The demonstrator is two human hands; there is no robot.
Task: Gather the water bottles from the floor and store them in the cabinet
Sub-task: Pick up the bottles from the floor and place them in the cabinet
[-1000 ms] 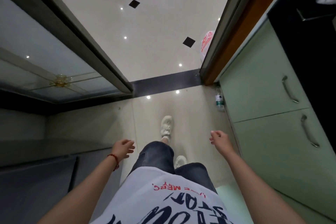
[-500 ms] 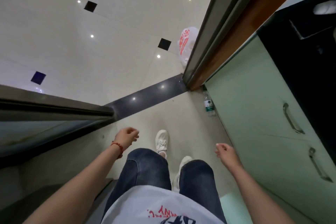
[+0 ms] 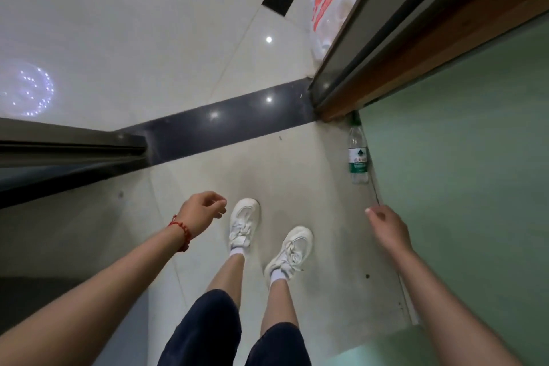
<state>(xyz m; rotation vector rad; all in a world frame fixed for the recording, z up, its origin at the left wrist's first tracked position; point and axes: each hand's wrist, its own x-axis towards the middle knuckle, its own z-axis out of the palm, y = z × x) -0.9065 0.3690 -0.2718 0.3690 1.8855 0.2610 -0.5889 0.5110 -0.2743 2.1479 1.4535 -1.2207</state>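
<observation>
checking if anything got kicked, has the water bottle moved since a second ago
No. The water bottle still stands against the green cabinet, just below the wooden door frame; only the camera moved.

The water bottle [image 3: 357, 154] has a green-and-white label, its print too small to read

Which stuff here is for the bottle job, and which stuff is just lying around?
For the job:
water bottle standing on the floor against the green cabinet
left hand and right hand, both holding nothing

Just there:
plastic bag past the doorway
door frame
</observation>
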